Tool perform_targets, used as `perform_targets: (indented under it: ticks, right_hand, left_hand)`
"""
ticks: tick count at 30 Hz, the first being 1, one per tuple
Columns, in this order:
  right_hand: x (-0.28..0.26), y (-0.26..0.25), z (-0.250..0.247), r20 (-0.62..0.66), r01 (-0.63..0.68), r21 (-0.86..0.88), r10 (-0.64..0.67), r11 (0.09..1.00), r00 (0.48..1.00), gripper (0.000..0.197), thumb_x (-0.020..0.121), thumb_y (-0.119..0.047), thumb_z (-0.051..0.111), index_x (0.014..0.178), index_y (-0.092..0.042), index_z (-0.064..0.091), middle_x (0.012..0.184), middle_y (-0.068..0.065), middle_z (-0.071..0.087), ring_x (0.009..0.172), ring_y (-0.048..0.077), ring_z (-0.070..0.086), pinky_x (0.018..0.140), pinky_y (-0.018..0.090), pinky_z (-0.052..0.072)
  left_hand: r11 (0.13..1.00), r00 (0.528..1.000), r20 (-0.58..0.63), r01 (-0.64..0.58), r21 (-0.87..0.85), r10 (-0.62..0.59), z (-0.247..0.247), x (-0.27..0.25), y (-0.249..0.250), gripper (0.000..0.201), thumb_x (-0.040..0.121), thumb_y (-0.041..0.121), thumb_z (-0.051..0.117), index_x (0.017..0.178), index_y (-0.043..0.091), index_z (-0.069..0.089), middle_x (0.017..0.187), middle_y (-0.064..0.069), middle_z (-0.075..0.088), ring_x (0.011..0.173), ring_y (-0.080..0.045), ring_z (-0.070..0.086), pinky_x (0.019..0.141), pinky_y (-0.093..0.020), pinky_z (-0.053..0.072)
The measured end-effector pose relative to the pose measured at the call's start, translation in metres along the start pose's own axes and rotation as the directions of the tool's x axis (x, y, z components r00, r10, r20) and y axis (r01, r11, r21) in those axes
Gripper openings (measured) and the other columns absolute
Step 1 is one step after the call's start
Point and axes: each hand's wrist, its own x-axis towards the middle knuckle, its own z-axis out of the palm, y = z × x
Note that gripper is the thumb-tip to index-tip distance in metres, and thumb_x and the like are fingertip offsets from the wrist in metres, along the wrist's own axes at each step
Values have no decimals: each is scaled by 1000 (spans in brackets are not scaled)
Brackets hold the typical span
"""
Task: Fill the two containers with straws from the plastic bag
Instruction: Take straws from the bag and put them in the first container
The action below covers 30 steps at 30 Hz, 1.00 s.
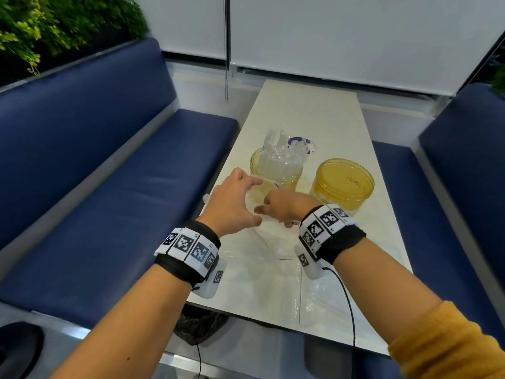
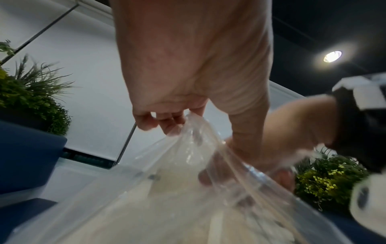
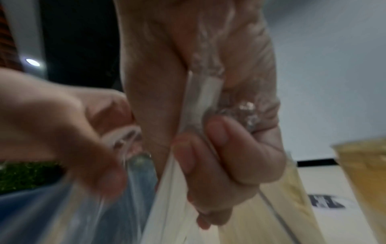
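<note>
Bright, even head view; wrist views blurred, a ceiling light (image 2: 332, 56) glaring.

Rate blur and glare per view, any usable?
Head: sharp centre, edges stretched and smeared; plastic bag nearly vanishes on the pale table. Left wrist: ceiling lamp flares, bag soft. Right wrist: heavy motion blur, right hand smeared.

café booth, blue benches (image 1: 114, 170), table (image 1: 308, 116)

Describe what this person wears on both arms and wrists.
Each bare forearm carries a black wrap topped by a band of white blocks printed with black square codes: left wrist, right wrist. A white camera pod hangs under each, trailing a thin black cable. A mustard sleeve covers the right upper arm.
</note>
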Motion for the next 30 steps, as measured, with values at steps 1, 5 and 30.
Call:
perform_targets:
  ticks: [1, 5, 30]
  right_hand:
    - [-7, -2, -9, -13, 7, -22, -8, 1000, 1000, 51, 103, -48, 44, 115, -3, 64, 79, 13, 68, 55, 21, 57, 53, 30, 40]
    - [-31, -10, -46, -86, 90, -107, -99, 990, 991, 52, 101, -50, 47, 108, -2, 68, 90, 16, 75, 63, 23, 64, 57, 29, 48]
    - [-42, -19, -138, -918, 646, 72, -203, 760, 341, 39, 87, -24, 55, 65, 8, 60, 61, 25, 64, 48, 36, 57, 41, 41, 38]
  left_hand:
    - [999, 1000, -9, 13, 50, -12, 3, 1, 1, 85, 62, 44, 89, 137, 31, 52, 115, 9, 42, 111, -12, 47, 91, -31, 36]
    - [977, 996, -80, 46, 210, -30, 17, 6, 3, 84, 53, 70, 83, 126, 37, 57, 107, 10, 42, 100, -13, 34, 85, -33, 30]
    - [967, 969, -162, 152, -203, -186, 5, 27, -7, 37, 72, 36, 86, 100, 22, 68, 94, 9, 45, 88, -11, 47, 68, -18, 36]
